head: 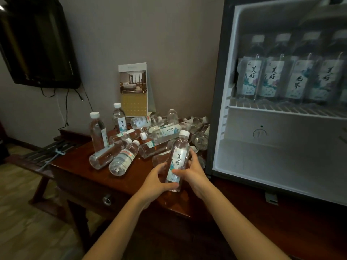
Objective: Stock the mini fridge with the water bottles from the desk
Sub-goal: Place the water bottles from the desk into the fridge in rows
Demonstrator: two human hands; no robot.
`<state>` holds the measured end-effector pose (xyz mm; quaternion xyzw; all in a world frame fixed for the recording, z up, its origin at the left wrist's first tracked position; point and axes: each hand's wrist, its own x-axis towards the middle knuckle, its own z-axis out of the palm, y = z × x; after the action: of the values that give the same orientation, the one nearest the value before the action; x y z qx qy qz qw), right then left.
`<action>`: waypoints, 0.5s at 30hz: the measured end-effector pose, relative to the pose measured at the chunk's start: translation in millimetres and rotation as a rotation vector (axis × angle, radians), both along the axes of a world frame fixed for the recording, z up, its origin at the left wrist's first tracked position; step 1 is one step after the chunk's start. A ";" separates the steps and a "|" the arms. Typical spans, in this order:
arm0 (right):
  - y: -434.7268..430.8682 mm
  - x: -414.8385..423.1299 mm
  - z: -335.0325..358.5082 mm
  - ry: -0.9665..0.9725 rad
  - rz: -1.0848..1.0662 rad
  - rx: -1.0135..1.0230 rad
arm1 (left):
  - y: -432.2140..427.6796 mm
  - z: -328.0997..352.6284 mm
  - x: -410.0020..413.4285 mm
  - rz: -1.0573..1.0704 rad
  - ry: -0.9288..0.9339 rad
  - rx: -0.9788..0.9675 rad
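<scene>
While the left hand (157, 179) curls around the lower part of a water bottle (177, 158) and the right hand (195, 169) grips its labelled middle from the other side, the bottle is held slightly tilted, white cap up, above the near right part of the desk (75, 166), just left of the mini fridge (262, 158). Both hands are closed on this one bottle, thumbs across its front. Behind it, further along the dark wooden desk, lies a heap of bottles (159, 134), most on their sides and touching or overlapping each other. Two upright bottles (97, 131) stand at the far left of the heap, near each other. A standing brochure (134, 89) with a picture of a hotel room is propped by the wall at the far edge of the desk, behind the heap. The fridge is open on the right, its white inside facing the camera. A row of bottles (272, 77) stands upright side by side on its wire shelf (272, 107), labels forward. A round drawer pull (107, 200) shows on the near front of the desk. At the far left a television (35, 44) hangs on the wall with cables (66, 109) dangling below it, and a slatted luggage rack (43, 154) sits just left of the desk
</scene>
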<state>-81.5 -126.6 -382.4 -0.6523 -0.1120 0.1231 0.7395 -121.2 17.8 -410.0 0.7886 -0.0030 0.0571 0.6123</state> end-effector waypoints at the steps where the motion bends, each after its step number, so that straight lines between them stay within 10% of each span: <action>1: -2.8 -1.5 -0.8 -0.020 0.008 -0.004 | -2.6 -0.7 -1.5 -0.006 -0.004 -0.004; 15: -62.2 -21.7 8.3 -0.314 -0.112 -0.136 | -57.2 -1.1 -7.8 -0.124 -0.156 -0.054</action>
<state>-103.2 -188.8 -374.1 -0.7171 -0.1813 -0.0143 0.6728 -129.0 -39.4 -411.1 0.7632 -0.0980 0.0800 0.6336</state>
